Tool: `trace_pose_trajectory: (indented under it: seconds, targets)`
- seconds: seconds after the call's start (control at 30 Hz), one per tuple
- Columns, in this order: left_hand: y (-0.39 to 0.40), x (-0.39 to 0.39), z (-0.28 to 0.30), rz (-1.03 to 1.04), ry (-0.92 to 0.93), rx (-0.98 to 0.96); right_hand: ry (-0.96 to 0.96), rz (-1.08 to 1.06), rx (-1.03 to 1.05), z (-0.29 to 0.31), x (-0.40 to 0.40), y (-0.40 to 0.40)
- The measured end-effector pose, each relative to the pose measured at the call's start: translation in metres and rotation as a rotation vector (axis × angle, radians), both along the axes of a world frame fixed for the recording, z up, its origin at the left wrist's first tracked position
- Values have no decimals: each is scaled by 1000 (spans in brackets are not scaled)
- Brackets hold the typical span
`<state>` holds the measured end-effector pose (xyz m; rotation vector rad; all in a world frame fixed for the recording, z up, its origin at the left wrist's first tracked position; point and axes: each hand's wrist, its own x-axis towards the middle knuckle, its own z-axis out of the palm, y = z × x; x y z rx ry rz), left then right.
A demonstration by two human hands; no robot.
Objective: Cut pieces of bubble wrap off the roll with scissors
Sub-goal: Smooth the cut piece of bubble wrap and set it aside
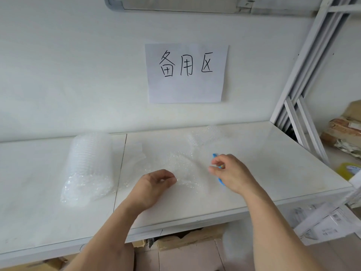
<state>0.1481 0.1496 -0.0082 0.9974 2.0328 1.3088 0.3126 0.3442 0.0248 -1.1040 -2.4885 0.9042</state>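
Your left hand [156,182] pinches the bubble wrap sheet [181,169] | your right hand [230,173] grips blue scissors [221,181], blades hidden | sheet lies mid-bench | roll [88,165] stands toward the bench's [273,173] left edge, sheet trailing from it.

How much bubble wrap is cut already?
Loose bubble wrap lying at the back of the table looks already cut. The left hand pinches a sheet; the right hand grips blue scissors. A thick roll remains.
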Motion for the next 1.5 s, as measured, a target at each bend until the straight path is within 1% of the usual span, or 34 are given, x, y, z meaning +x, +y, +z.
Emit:
trace_pose_trajectory:
  seconds: [0.03, 0.1, 0.13, 0.17, 0.23, 0.3, 0.37, 0.4, 0.53, 0.6, 0.67, 0.77, 0.87, 0.93, 0.97, 1.0, 1.1, 1.2, 1.33, 1.5]
  targets:
    - [-3, -1, 3, -5, -54, 48, 63, 94, -74, 2, -1, -10]
    - [-8, -2, 8, -21, -128, 123, 121, 254, -259, 6, -2, -27]
    - [-11, -3, 8, -26, -149, 144, 117, 314, -318, 5, -1, -33]
    - [-13, -3, 9, -27, -162, 162, 84, 355, -329, 2, 0, -38]
    - [-18, -4, 9, -18, -189, 197, -37, 388, -229, -6, -1, -43]
    - [-21, -5, 8, 2, -209, 226, -107, 375, -37, -16, -6, -46]
    - [-22, -4, 10, 18, -212, 247, -55, 333, 148, -26, -12, -45]
    - [-22, -4, 11, 24, -217, 259, -12, 319, 197, -31, -13, -44]
    - [-21, 2, 17, 47, -194, 270, 146, 283, 290, -46, -19, -45]
    - [-23, 3, 18, 57, -149, 241, 226, 254, 315, -55, -20, -44]
    - [-27, -1, 16, 17, -112, 166, 243, 243, 284, -58, -19, -43]
    - [-39, -9, 11, -188, -62, -11, 179, 216, 112, -55, -16, -40]
    - [-46, -15, 5, -275, 64, -163, 179, 230, 55, -52, -17, -37]
    - [-48, -20, 2, -225, 155, -201, 200, 240, 10, -50, -17, -37]
    - [-48, -24, -2, -182, 179, -181, 201, 240, -5, -48, -16, -38]
    - [-48, -27, -5, -140, 184, -144, 197, 231, -15, -47, -16, -38]
    - [-44, -27, -8, -47, 116, -60, 147, 173, -47, -43, -19, -39]
    - [-37, -23, -5, 17, 180, -79, 118, 114, -96, -39, -22, -41]
    - [-22, -19, -2, 170, 221, -123, 139, -11, -105, -41, -33, -43]
    - [-8, -12, -4, 298, 272, -191, 106, -127, -66, -47, -43, -49]
